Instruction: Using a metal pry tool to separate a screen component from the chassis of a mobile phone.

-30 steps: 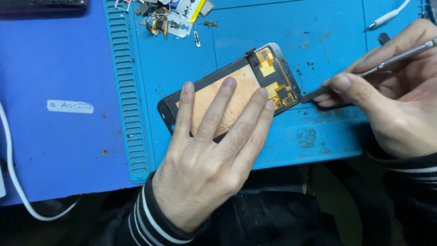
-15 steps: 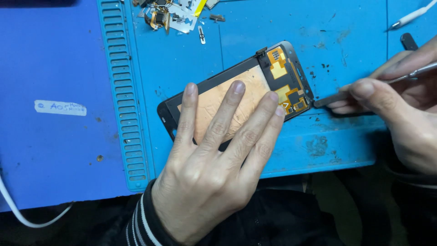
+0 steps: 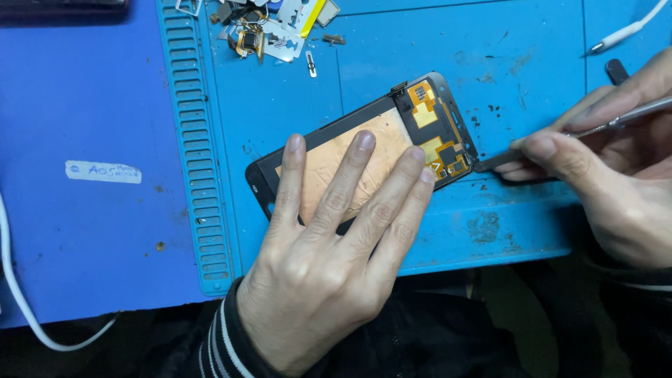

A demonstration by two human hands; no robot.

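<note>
A phone screen assembly [image 3: 392,133] lies back side up on the blue work mat [image 3: 392,56], with a copper-coloured panel and orange flex circuits at its right end. My left hand [image 3: 336,245] presses flat on it, fingers spread over the copper panel. My right hand [image 3: 616,168] grips a thin metal spudger [image 3: 553,140] like a pen. Its flat tip touches the assembly's lower right corner.
A pile of small metal parts and flex scraps [image 3: 269,24] lies at the mat's top edge. A ridged slot strip [image 3: 196,140] runs down the mat's left side. A white cable [image 3: 28,308] curves at lower left, another white cable [image 3: 626,28] at top right.
The view has shifted slightly. My right hand has drawn the tool tip a little along the assembly's right edge toward its lower corner. My left hand stays pressed on the panel.
</note>
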